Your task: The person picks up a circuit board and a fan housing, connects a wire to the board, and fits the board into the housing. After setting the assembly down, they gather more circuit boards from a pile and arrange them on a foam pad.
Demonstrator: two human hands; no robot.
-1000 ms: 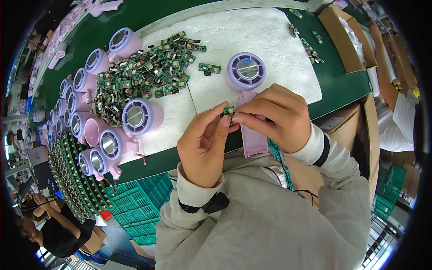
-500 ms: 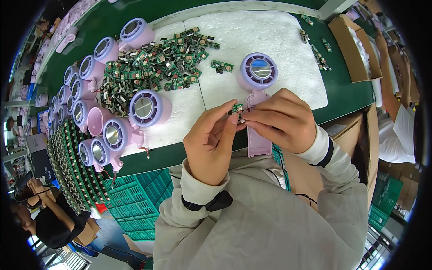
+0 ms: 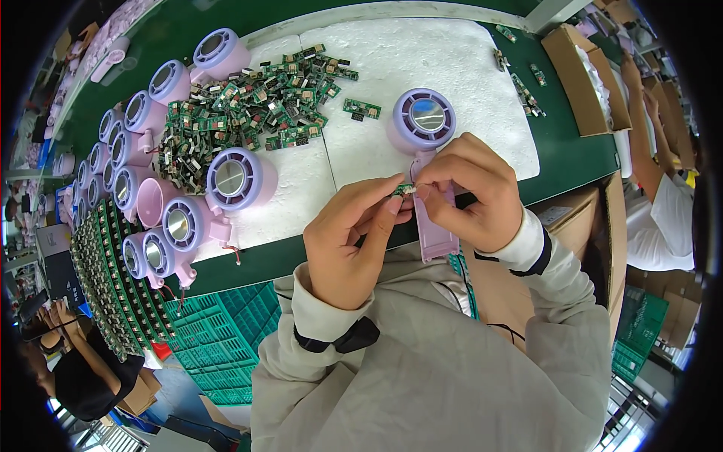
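Between the thumb and fingers of my left hand (image 3: 348, 245) is a small green circuit board (image 3: 404, 190), held above the table's front edge. My right hand (image 3: 476, 192) pinches at the board's right end; what lies between those fingertips is too small to make out. Just beyond and under my hands lies a handheld fan (image 3: 424, 119), with a lilac ring, a round silver centre and a pink body. Its long pink handle (image 3: 437, 232) points toward me, partly covered by my right hand.
A heap of circuit boards (image 3: 241, 113) lies on white foam sheets (image 3: 361, 158), with one loose board (image 3: 361, 109) nearby. Several pink fan heads (image 3: 233, 179) stand at left beside rows of boards (image 3: 113, 279). Cardboard box (image 3: 568, 83) at right; green crate (image 3: 222, 339) below.
The board in my left hand has tilted and now shows edge-on. My right fingers have shifted up, with fingertips bunched closer at its end. The whole view has slid slightly.
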